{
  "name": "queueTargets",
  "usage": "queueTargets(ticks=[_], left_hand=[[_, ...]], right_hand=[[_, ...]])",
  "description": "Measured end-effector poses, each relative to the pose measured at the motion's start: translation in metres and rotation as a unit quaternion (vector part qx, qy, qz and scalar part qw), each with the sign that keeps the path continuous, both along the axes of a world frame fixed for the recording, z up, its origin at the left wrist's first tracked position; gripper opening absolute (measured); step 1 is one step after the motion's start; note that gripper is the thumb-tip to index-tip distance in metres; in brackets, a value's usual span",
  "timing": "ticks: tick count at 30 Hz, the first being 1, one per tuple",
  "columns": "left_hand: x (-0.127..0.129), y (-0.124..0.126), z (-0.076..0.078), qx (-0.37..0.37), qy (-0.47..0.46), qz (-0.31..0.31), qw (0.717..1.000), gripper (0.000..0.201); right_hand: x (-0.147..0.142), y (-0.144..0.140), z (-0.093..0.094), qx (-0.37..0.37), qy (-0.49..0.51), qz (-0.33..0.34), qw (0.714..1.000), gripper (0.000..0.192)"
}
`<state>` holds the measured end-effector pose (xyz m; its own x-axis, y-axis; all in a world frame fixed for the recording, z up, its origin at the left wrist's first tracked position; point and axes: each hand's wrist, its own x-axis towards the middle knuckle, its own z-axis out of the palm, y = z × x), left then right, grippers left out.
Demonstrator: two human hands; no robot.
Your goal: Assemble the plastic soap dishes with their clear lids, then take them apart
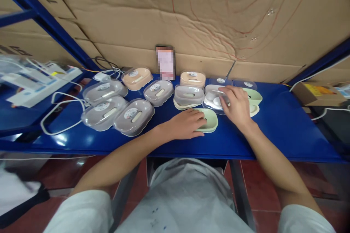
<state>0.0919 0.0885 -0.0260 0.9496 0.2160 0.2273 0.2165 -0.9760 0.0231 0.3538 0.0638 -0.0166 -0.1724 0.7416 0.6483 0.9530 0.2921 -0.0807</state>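
Rounded green tray (210, 120) under left hand (187, 123).

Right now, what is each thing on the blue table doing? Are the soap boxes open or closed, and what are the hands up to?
Left hand: flat on the green tray, no closed grip.
Green tray: open, no lid.
Right hand: fingers on the clear lid.
Clear lid: off, resting on the blue table.
Grey soap boxes: lids on.
Peach soap boxes: lids on.
White cable: lying loose.

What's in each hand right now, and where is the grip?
Left hand rests on the green tray's left edge. Right hand grips the clear lid by its right end.
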Motion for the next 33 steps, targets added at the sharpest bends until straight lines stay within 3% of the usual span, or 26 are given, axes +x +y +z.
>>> queueTargets(ticks=[5,9,12,16,18,21,24,29,33], left_hand=[[0.001,0.01,-0.009,-0.069,-0.056,-0.002,0.996,0.029],[0.008,0.008,-0.013,-0.051,-0.073,-0.002,0.996,0.024],[0.014,0.0,-0.01,-0.014,-0.083,0.014,0.996,0.03],[0.017,-0.011,-0.007,0.0,-0.079,-0.019,0.997,0.038],[0.017,-0.013,-0.009,-0.007,-0.092,-0.04,0.995,0.038],[0.015,-0.014,-0.017,-0.012,-0.11,-0.061,0.992,0.066],[0.014,-0.012,-0.023,-0.004,-0.105,-0.075,0.992,0.074],[0.014,-0.011,-0.021,-0.009,-0.099,-0.074,0.992,0.077],[0.015,-0.01,-0.019,-0.018,-0.096,-0.071,0.993,0.078]], right_hand=[[0.001,-0.005,0.003,-0.053,0.042,0.052,0.996,0.038],[0.001,0.005,0.008,-0.08,0.044,0.071,0.993,0.042],[0.0,0.039,0.022,-0.105,0.023,0.059,0.992,0.044],[-0.012,0.103,0.037,-0.218,-0.033,0.073,0.973,0.048],[-0.022,0.129,0.036,-0.253,-0.048,0.068,0.964,0.058],[-0.029,0.15,0.028,-0.274,-0.053,0.06,0.958,0.068],[-0.019,0.151,0.026,-0.285,-0.051,0.062,0.955,0.059],[0.008,0.14,0.045,-0.251,-0.032,0.03,0.967,0.043],[-0.009,0.134,0.053,-0.232,-0.026,0.039,0.972,0.041]])
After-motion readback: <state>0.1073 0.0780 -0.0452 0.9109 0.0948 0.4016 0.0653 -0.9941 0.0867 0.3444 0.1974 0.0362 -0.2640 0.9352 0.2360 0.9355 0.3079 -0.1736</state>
